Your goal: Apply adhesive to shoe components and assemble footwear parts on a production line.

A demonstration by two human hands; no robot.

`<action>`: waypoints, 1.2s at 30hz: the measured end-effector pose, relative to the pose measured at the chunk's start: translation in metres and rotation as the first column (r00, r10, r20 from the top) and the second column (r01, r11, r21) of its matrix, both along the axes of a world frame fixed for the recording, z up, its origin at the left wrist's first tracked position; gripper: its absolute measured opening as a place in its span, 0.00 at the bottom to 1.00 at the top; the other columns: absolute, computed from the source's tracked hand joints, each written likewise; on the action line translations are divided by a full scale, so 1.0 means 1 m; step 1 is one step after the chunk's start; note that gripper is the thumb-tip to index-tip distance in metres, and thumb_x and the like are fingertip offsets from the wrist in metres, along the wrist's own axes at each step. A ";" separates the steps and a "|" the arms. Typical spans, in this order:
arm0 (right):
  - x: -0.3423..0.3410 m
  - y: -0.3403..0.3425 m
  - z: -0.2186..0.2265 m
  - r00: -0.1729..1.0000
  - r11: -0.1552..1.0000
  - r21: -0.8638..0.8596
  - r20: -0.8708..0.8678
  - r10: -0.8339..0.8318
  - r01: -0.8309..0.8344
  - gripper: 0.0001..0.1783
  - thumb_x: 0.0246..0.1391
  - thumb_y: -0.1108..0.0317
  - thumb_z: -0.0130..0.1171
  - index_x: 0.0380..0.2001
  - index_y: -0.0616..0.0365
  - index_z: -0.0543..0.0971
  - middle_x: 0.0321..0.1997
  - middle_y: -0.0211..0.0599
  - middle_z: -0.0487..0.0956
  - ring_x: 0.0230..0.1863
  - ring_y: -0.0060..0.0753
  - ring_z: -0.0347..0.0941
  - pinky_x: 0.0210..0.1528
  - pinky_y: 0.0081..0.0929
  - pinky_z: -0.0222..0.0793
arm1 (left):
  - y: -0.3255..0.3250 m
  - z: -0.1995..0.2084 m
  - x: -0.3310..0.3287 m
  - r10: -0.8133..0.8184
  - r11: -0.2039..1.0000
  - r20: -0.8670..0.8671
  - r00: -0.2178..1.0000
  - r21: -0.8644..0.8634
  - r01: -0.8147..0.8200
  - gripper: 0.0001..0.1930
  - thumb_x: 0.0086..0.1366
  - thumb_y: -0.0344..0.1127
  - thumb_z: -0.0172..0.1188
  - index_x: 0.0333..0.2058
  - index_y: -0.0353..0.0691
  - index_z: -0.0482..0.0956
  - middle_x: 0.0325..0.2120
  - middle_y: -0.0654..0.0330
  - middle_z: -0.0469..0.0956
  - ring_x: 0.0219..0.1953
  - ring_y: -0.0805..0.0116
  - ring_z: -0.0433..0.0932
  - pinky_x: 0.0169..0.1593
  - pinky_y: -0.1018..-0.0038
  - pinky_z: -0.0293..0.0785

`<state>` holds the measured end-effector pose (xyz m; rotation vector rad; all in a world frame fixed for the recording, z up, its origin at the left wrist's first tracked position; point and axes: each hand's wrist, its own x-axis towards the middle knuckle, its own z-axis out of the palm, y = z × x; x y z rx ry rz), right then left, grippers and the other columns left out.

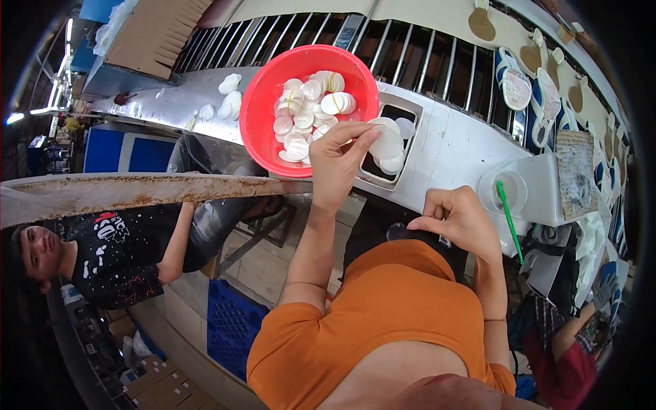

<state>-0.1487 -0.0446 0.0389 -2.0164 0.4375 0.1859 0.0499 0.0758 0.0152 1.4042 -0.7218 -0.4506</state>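
My left hand is raised at the front edge of the bench, thumb and fingertips pinched on a thin white disc. Behind that disc stands a rectangular white-rimmed tray holding more pale discs. Just left of my left hand, a red basin contains many loose round white discs and a few bundles tied with yellow bands. Over my lap, my right hand is closed with curled fingers and thumb pressed in. What it holds, if anything, is hidden.
A clear tub with a green stick stands on the right of the bench. A roller conveyor runs behind, with shoe parts at right. A rusty-edged panel separates me from a seated person at left.
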 end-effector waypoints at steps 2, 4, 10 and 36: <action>0.007 0.000 0.002 0.963 0.995 -0.099 0.269 0.004 0.024 0.16 0.44 0.72 0.71 0.36 0.59 0.78 0.23 0.29 0.75 0.17 0.17 0.64 0.20 0.18 0.59 | 0.001 0.001 0.001 0.014 1.000 0.029 0.999 -0.021 -0.014 0.07 0.60 0.23 0.65 0.38 0.32 0.84 0.33 0.60 0.81 0.34 0.78 0.77 0.36 0.84 0.74; 0.015 0.006 0.007 0.856 0.979 -0.191 0.517 0.035 0.075 0.20 0.42 0.71 0.73 0.40 0.58 0.77 0.21 0.26 0.73 0.20 0.16 0.64 0.23 0.16 0.58 | -0.001 0.005 -0.003 0.006 1.000 0.018 1.000 -0.016 -0.006 0.07 0.60 0.23 0.65 0.37 0.32 0.84 0.33 0.60 0.81 0.33 0.78 0.77 0.36 0.84 0.75; 0.035 0.004 0.015 0.757 0.889 0.151 0.475 -0.449 0.432 0.19 0.47 0.72 0.69 0.43 0.58 0.75 0.15 0.25 0.62 0.18 0.16 0.56 0.22 0.20 0.54 | -0.005 0.011 -0.016 -0.076 0.997 0.014 0.997 0.011 0.076 0.07 0.59 0.22 0.65 0.37 0.33 0.85 0.34 0.59 0.81 0.33 0.79 0.77 0.36 0.84 0.75; 0.015 -0.035 -0.014 0.458 0.704 0.394 0.554 -0.695 0.592 0.11 0.51 0.69 0.66 0.38 0.59 0.80 0.37 0.30 0.80 0.32 0.18 0.68 0.31 0.17 0.61 | -0.052 0.010 -0.057 -0.193 0.981 -0.151 0.969 -0.065 0.185 0.12 0.62 0.24 0.63 0.45 0.33 0.78 0.35 0.61 0.81 0.38 0.77 0.79 0.42 0.81 0.76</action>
